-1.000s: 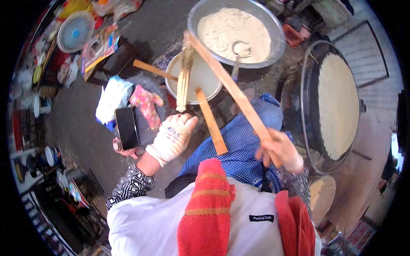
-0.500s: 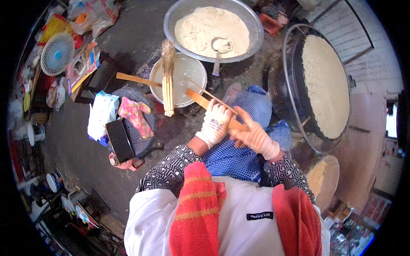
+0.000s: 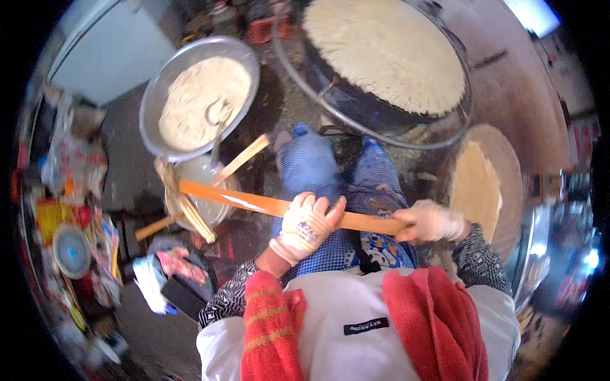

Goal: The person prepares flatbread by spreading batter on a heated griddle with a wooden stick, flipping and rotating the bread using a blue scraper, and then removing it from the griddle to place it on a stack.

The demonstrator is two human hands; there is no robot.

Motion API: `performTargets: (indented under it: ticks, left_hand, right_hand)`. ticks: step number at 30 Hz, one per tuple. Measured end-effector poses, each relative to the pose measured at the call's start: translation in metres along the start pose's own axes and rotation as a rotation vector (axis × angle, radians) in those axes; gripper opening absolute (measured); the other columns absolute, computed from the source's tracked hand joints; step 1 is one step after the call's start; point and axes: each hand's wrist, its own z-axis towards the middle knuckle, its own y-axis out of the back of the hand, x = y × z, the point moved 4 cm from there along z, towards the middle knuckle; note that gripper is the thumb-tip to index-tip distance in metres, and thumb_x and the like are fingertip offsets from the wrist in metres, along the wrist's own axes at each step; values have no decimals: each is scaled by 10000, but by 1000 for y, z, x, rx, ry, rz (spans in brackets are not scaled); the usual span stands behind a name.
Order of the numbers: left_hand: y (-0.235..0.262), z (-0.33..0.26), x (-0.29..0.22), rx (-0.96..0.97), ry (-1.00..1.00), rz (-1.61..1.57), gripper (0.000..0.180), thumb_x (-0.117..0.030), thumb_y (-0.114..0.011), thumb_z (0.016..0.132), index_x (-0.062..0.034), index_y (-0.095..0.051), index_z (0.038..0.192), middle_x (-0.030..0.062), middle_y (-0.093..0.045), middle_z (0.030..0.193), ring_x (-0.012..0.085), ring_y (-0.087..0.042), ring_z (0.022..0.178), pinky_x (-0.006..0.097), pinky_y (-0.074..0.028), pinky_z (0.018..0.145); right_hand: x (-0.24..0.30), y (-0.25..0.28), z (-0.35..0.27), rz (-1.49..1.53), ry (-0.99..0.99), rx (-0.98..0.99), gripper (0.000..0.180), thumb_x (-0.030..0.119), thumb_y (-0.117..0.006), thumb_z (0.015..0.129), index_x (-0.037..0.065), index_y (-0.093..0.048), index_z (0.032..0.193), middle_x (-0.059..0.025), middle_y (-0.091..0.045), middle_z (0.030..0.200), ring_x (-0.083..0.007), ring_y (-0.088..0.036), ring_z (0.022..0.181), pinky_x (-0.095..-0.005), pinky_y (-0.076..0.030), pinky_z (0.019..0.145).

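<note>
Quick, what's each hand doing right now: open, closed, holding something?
Left hand: over the middle of the wooden slat; whether it's fully closed can't be told.
Right hand: closed, holding the slat near its end.

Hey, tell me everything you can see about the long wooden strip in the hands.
The wooden strip is long, flat and orange-brown, with a bright, whitish patch on its left part. It slants across the picture, right end lower. The right hand grips near that end; the left hand wraps it around the middle. The left end overlaps the pale bucket in view; whether they touch is unclear.
</note>
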Motion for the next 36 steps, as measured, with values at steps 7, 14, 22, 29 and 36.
performTargets:
  ticks: [7, 14, 22, 29, 36]
  left_hand:
    - [20, 80, 18, 8, -148, -28, 752, -541, -593, 803, -69, -464, 1374, 126, -481, 1389, 313, -400, 1334, 651, -106, 1108]
    - [-55, 311, -64, -44, -443, -107, 968, -574, -634, 755, 42, -319, 1433, 235, -357, 1466, 384, -256, 1412, 466, -157, 1176]
    - [-106, 323, 2, 29, -347, 41, 1019, -591, -713, 591, 73, -446, 1317, 241, -459, 1368, 400, -345, 1340, 455, -268, 1136]
    - [-58, 253, 141, -49, -67, 141, 948, -593, -635, 715, 75, -394, 1344, 269, -443, 1362, 445, -386, 1285, 504, -281, 1113]
    - [-24, 264, 82, -139, -257, 70, 1048, -631, -642, 680, 67, -339, 1400, 280, -387, 1419, 433, -336, 1346, 521, -224, 1135]
  right_hand:
    - [-46, -104, -65, 427, -183, -785, 459, 220, -742, 786, 76, -580, 1190, -210, -662, 941, -345, -675, 857, -382, -536, 698]
    - [-63, -164, -91, 1485, -430, -1236, 626, 243, -646, 920, 51, -390, 1457, -44, -635, 991, -77, -519, 586, -227, -426, 523]
    - [-82, -115, -49, 1734, -269, -902, 670, 279, -577, 951, 65, -270, 1506, 14, -512, 599, -60, -419, 406, -205, -343, 390]
    - [-99, -78, 46, 1345, -60, -774, 593, 104, -628, 897, 26, -399, 1438, -94, -619, 1189, -127, -597, 994, -263, -489, 853]
    - [-95, -107, 7, 1003, -297, -994, 572, 69, -640, 891, 62, -434, 1424, -37, -638, 943, -69, -556, 656, -239, -477, 584]
